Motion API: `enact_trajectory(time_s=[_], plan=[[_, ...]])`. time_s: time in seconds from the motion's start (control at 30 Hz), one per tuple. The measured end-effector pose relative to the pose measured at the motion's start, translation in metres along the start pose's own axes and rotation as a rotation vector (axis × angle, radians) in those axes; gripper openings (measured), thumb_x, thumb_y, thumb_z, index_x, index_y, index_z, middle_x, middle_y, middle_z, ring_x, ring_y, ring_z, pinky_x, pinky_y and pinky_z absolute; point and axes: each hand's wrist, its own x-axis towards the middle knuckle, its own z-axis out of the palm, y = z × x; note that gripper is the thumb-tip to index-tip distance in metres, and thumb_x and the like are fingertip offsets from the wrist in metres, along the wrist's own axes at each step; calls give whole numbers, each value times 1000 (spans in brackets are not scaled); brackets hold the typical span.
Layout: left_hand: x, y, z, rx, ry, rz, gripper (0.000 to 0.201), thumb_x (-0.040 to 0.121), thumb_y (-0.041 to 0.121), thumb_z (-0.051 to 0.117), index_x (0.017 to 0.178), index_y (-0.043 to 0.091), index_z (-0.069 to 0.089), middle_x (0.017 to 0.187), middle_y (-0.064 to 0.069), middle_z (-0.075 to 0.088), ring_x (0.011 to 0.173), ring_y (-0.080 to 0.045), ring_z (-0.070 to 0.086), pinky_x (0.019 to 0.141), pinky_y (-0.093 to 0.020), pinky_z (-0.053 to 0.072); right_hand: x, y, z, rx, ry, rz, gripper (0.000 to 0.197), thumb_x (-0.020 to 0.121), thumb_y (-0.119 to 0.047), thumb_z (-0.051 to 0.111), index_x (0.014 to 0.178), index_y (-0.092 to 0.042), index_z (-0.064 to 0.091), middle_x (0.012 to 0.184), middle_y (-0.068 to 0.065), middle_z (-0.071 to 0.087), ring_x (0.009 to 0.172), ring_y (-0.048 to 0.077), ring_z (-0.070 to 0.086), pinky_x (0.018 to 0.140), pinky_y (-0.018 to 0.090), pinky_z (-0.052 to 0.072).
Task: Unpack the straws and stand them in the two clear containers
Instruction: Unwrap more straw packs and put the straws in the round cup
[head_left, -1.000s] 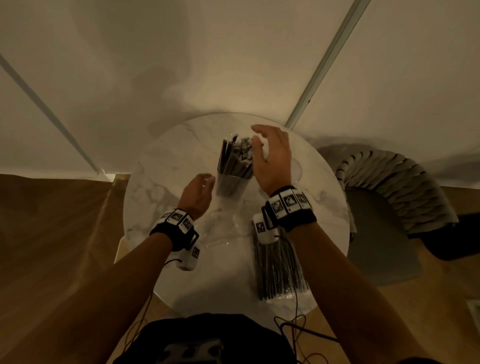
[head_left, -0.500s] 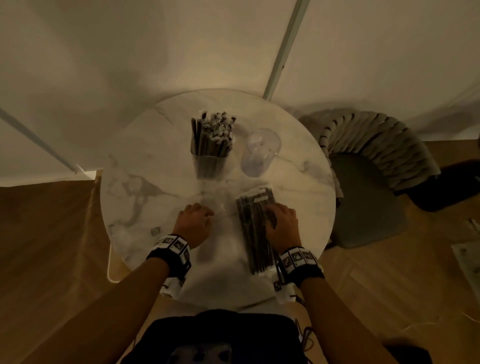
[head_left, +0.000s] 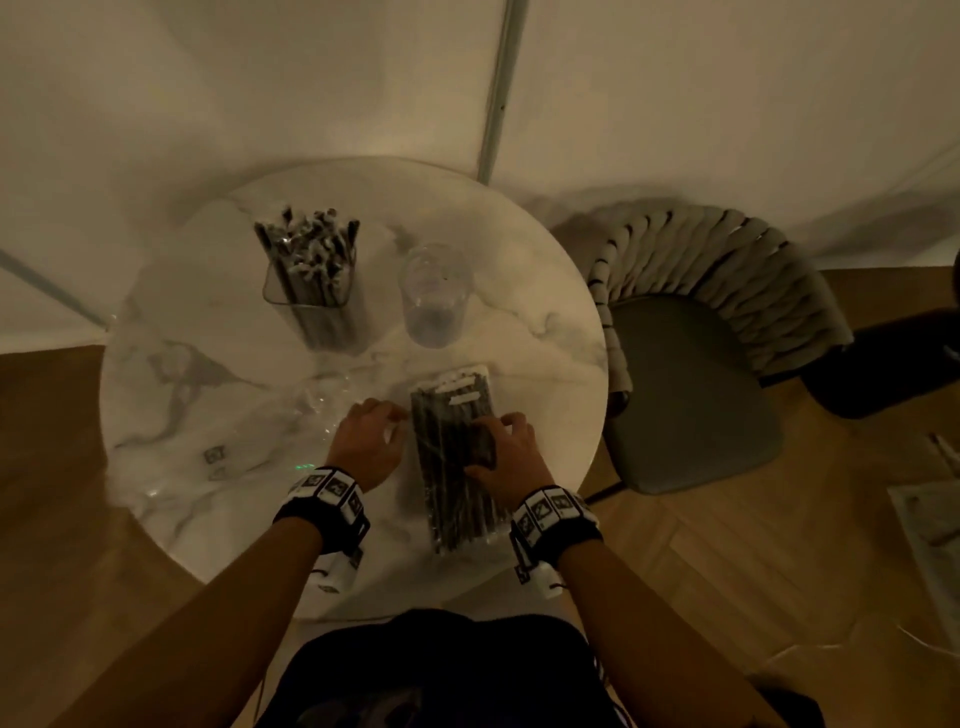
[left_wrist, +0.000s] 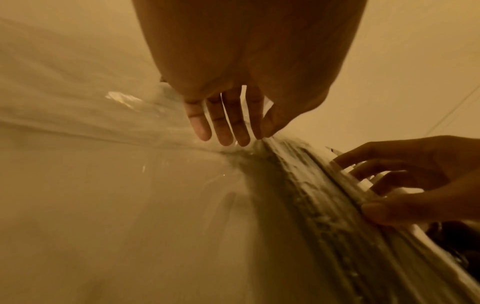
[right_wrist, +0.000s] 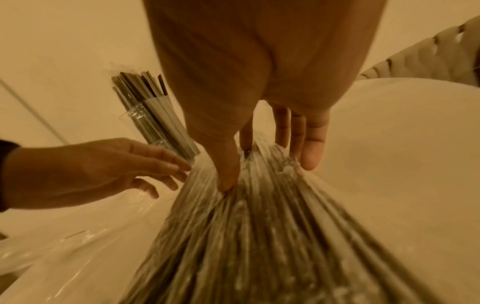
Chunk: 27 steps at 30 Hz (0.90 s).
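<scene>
Round white marble-patterned table (head_left: 171, 374) — smooth, grey-veined top, seen from above.

Flat clear-plastic pack of dark straws (head_left: 457, 462): lies lengthwise at the near right of the tabletop, glossy film over long thin ribbed sticks. Right hand (head_left: 506, 457) rests on its right half, fingers spread and bent over the film, thumb pressing on top; whether it actually grips cannot be told.

Left hand (head_left: 366, 441): just left of the pack, palm down, fingers nearly straight and together, tips at the pack's edge and on crumpled clear plastic wrap (head_left: 322, 410) — holding nothing.

Square clear container (head_left: 311, 291): farther back, left of centre, upright, packed with dark straws (head_left: 306, 249) standing on end.

Round clear container (head_left: 434, 296): beside it to the right, upright, no straws inside.

Grey woven-back chair (head_left: 727, 291): right of the table, padded seat.
</scene>
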Motion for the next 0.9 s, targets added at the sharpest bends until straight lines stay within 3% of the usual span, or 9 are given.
enact_trajectory(time_s=[0.07, 0.2, 0.3, 0.37, 0.47, 0.57, 0.67, 0.8, 0.9], plan=[[4, 18, 15, -97, 8, -69, 22, 89, 24, 63, 110, 17, 63, 103, -5, 62, 96, -26, 59, 89, -42, 50, 4, 6, -8, -10, -47, -26, 66, 76, -31, 82, 133, -26, 48, 127, 7, 36, 121, 30, 41, 107, 42, 44], [12, 51, 32, -380, 68, -319, 44, 87, 28, 71, 125, 17, 52, 109, -3, 68, 94, -21, 65, 88, -35, 54, 16, 16, -19, -70, -139, -74, 67, 74, -33, 84, 131, -21, 49, 125, 8, 36, 113, 30, 47, 103, 42, 48], [18, 64, 36, -444, 121, -420, 63, 84, 25, 76, 136, 11, 43, 107, -6, 66, 90, -18, 61, 83, -26, 48, 23, 20, -25, -77, -206, -98, 61, 78, -43, 79, 128, -21, 53, 123, 5, 38, 111, 27, 49, 100, 40, 49], [21, 64, 36, -378, 120, -419, 61, 83, 22, 77, 135, 10, 47, 110, -8, 66, 98, -22, 62, 86, -25, 45, 26, 20, -28, -76, -189, -110, 48, 85, -48, 70, 123, -20, 58, 123, 5, 39, 112, 27, 48, 100, 39, 48], [25, 59, 32, -308, 45, -361, 52, 82, 20, 76, 129, 13, 56, 118, -9, 65, 106, -26, 62, 93, -32, 48, 33, 17, -34, -55, -74, -145, 33, 92, -38, 63, 117, -16, 60, 136, 9, 37, 120, 30, 42, 107, 44, 42], [26, 54, 27, -316, 1, -346, 54, 79, 21, 78, 128, 17, 55, 116, -8, 65, 100, -23, 64, 92, -36, 52, 45, 9, -35, 24, 15, -150, 46, 96, -30, 57, 138, -16, 47, 155, 10, 28, 131, 34, 36, 112, 46, 36], [29, 50, 25, -302, -5, -355, 51, 81, 29, 77, 125, 14, 56, 114, -8, 66, 99, -25, 63, 90, -36, 51, 64, 6, -30, 17, 61, -131, 53, 99, -28, 49, 150, -18, 35, 161, 8, 23, 139, 34, 31, 116, 47, 31], [37, 48, 21, -284, -40, -388, 41, 87, 46, 67, 116, 17, 59, 110, -5, 67, 100, -26, 62, 91, -38, 50, 94, -3, -27, -54, 31, -82, 53, 100, -24, 43, 152, -18, 34, 152, 13, 41, 130, 40, 40, 111, 49, 35], [46, 44, 19, -264, -47, -389, 37, 93, 45, 59, 115, 16, 61, 110, -5, 67, 102, -26, 62, 84, -30, 44, 116, -9, -31, -134, -58, -19, 47, 99, -27, 49, 145, -16, 47, 136, 18, 54, 123, 40, 47, 105, 50, 40]])
